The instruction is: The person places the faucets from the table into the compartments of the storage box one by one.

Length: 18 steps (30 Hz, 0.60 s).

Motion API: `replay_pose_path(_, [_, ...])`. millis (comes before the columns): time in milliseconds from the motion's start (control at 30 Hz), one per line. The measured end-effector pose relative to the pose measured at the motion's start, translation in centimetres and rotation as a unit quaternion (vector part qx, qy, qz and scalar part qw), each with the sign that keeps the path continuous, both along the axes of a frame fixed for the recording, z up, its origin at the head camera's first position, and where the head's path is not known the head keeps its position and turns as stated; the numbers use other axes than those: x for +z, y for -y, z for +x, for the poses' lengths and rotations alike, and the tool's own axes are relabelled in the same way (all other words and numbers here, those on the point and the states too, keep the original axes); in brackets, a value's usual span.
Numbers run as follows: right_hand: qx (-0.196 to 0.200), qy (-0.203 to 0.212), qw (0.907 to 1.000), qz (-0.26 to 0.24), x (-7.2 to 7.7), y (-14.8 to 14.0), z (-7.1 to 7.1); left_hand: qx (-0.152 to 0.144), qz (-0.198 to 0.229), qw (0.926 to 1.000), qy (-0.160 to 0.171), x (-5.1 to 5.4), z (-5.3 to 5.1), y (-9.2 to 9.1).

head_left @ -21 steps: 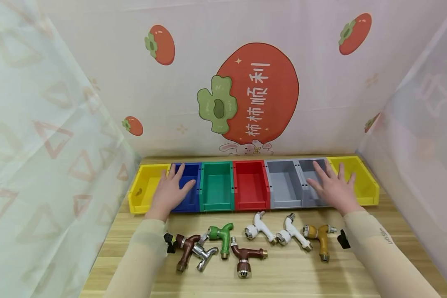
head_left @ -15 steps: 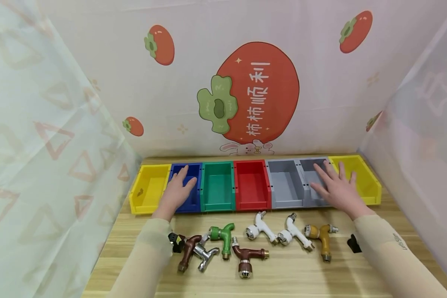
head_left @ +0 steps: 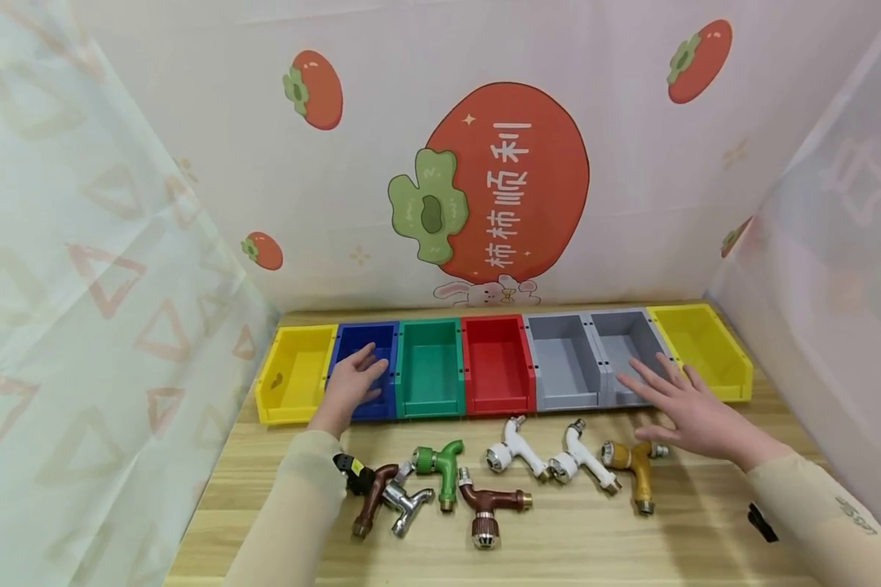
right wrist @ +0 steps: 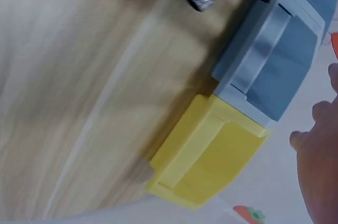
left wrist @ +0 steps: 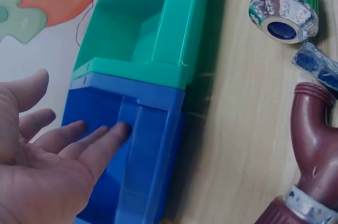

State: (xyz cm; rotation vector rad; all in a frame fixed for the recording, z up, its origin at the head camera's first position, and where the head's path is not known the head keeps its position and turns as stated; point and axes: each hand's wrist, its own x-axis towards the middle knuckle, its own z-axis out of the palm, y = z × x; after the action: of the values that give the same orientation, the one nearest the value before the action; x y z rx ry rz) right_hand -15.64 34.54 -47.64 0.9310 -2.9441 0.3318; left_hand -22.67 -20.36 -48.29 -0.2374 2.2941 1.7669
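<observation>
My left hand [head_left: 348, 390] hovers over the blue bin [head_left: 387, 399] with loosely bent fingers and holds nothing. In the left wrist view its fingertips lie across the blue bin, beside the green bin [left wrist: 179, 23]. My right hand [head_left: 693, 412] is spread, in front of the right grey bin [head_left: 620, 326] and just above the orange-yellow tap [head_left: 640, 473]; nothing is in it. Two white taps [head_left: 517, 448] lie left of that one. Farther left are a green tap [head_left: 446, 473], a silver tap [head_left: 409, 503] and two brown taps [head_left: 488, 500].
Several bins stand in a joined row against the printed backdrop [head_left: 631, 244]. A yellow bin [head_left: 294, 371] is at the left end, another yellow bin [head_left: 712, 359] at the right. Between them are a red bin [head_left: 497, 367] and a left grey bin [head_left: 564, 359]. Cloth walls enclose both sides.
My right hand has drawn back toward me and to the right, off the grey and yellow bins. My left hand has shifted slightly back and right, its fingers now more bent.
</observation>
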Motion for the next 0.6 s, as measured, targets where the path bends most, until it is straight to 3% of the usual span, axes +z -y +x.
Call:
replay_pose_path(167, [0.055, -0.021, 0.9982, 0.009, -0.7, 0.0, 1.3, 0.000, 0.033, 0.9994, 0.013, -0.5, 0.0, 0.1])
replay_pose_path(600, [0.128, -0.044, 0.9904, 0.028, -3.4, 0.5, 3.0, -0.015, -0.009, 0.9995, 0.025, -0.7, -0.1, -0.7])
